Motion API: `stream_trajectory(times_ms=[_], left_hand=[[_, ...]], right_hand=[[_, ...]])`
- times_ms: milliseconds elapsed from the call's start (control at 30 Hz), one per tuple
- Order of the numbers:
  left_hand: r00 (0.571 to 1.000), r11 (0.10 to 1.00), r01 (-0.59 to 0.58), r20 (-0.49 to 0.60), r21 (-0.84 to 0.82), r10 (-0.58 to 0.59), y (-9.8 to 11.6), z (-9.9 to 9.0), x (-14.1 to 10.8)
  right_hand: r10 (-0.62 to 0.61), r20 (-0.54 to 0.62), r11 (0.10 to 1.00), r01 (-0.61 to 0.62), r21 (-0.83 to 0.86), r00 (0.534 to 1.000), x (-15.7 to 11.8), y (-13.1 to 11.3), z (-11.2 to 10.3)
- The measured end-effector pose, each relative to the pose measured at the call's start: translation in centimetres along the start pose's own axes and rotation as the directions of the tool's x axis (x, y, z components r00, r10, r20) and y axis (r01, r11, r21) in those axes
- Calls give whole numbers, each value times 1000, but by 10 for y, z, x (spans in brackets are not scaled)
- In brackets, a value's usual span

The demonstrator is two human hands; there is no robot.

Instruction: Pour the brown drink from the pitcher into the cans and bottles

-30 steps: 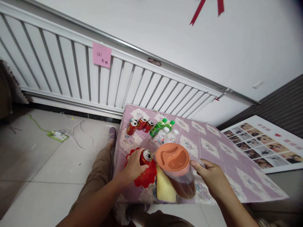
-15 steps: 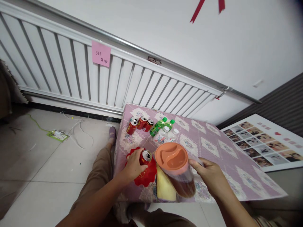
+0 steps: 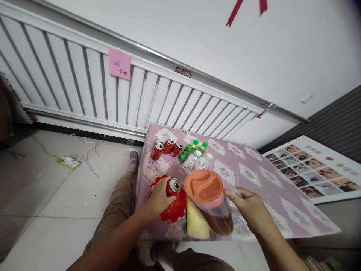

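Your left hand [image 3: 160, 196] curls around a red can [image 3: 173, 187]; toward the can's three o'clock, your right hand [image 3: 249, 207] clasps a tilted, orange-lidded pitcher [image 3: 210, 203].

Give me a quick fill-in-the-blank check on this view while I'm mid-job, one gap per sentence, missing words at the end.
1. The left hand grips a can whose body is coloured ____.
2. The right hand holds a pitcher with a lid coloured ____.
3. The green-capped bottles on the table number ____.
4. The pink note on the radiator carries the number ____.

Missing words: red; orange; two; 361.
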State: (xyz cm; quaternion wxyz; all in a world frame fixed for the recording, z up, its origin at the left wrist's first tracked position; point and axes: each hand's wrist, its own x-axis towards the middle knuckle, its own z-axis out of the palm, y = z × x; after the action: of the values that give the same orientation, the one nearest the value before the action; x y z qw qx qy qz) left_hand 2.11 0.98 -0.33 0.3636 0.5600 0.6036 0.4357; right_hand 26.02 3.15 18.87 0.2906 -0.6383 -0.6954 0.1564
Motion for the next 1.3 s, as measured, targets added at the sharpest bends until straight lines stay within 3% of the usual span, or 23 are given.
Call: stream_trajectory(times_ms=[433, 1300], left_hand=[[1000, 1000, 19, 5, 8, -20, 0, -2, 0], [999, 999, 34, -2, 2, -34, -7, 0, 0]], right_hand=[[67, 73, 998, -68, 6, 995, 1, 1, 0], [104, 76, 994, -107, 37, 992, 4, -9, 3]])
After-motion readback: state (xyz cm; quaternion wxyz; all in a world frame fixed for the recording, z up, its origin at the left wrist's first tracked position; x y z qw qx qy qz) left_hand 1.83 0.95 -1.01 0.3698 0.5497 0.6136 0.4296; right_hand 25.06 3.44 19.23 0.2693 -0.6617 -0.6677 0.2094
